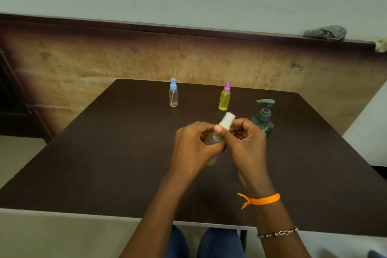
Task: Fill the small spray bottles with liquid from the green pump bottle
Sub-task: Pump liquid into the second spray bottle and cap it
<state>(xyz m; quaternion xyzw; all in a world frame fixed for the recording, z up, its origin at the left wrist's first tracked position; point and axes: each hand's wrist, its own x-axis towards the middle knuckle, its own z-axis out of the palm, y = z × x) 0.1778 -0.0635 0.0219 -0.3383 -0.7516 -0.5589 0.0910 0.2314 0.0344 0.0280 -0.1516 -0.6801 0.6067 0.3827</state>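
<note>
Over the dark brown tabletop [104,153], the left hand [192,148] is wrapped around the body of a small clear plastic spray bottle with a white cap [225,124] holding yellowish liquid, tilted to the right, while the right hand [245,142] pinches its neck just under the cap. Just behind the right hand stands the dark green pump bottle [264,120]. Farther back stand a nearly empty clear spray bottle with a blue top [173,95] and, well to its right, a yellow-filled spray bottle with a pink top [224,98].
</note>
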